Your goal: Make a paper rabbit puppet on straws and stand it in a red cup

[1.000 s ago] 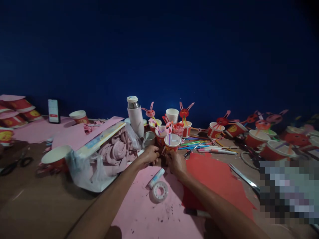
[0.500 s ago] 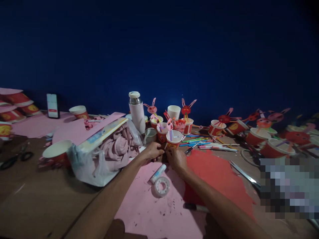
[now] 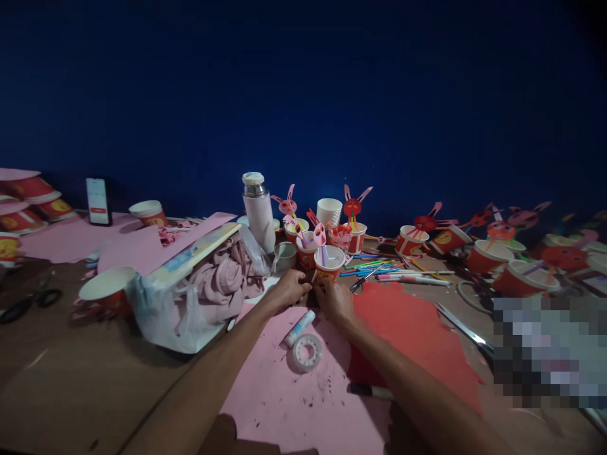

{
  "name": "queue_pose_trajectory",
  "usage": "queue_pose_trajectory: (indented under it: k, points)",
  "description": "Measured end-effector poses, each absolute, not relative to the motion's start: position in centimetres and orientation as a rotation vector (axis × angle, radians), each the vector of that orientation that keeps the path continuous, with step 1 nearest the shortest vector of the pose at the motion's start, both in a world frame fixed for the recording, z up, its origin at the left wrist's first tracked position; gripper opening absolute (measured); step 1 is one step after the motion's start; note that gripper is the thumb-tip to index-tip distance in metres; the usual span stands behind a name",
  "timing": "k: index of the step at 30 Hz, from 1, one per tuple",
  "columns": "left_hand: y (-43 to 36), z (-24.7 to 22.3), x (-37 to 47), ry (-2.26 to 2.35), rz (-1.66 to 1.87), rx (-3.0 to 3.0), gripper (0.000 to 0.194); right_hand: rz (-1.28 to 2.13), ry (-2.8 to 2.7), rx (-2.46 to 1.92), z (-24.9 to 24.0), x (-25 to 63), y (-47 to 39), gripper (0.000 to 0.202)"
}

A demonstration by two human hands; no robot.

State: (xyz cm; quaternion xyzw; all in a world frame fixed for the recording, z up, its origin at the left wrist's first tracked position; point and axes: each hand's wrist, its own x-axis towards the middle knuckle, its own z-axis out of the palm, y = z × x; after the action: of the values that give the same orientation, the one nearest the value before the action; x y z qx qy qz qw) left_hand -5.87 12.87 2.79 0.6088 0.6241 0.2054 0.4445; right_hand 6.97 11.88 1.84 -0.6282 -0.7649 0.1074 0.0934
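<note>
Near the middle of the table my left hand (image 3: 290, 289) and my right hand (image 3: 334, 299) are close together, fingers curled in towards each other. What lies between the fingertips is too small to make out. Just behind my right hand stands a red and white paper cup (image 3: 329, 260) with a pink paper rabbit figure (image 3: 320, 235) at its rim. In front of the hands, a glue stick (image 3: 300, 327) and a roll of clear tape (image 3: 307, 353) lie on a pink paper sheet (image 3: 279, 392). A red paper sheet (image 3: 412, 335) is beneath the right forearm.
At left are a plastic bag (image 3: 190, 316) with cloth, a phone (image 3: 98, 201) and black scissors (image 3: 33, 303). A thermos (image 3: 258, 215) stands behind. Coloured pens (image 3: 370, 268), silver scissors (image 3: 467, 328) and several decorated cups (image 3: 490, 258) are at right.
The whole view has shifted slightly. Both hands remain close together with their fingers curled, and the objects around them appear to keep their places.
</note>
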Motion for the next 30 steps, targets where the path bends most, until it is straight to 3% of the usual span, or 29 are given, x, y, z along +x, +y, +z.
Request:
queue_pose_trajectory:
  k: [30]
  points:
    - [12.4, 3.1, -6.1, 1.516, 0.519, 1.530, 0.022, 0.376, -2.241, -1.786, 1.6, 7.4, 11.8, 0.024]
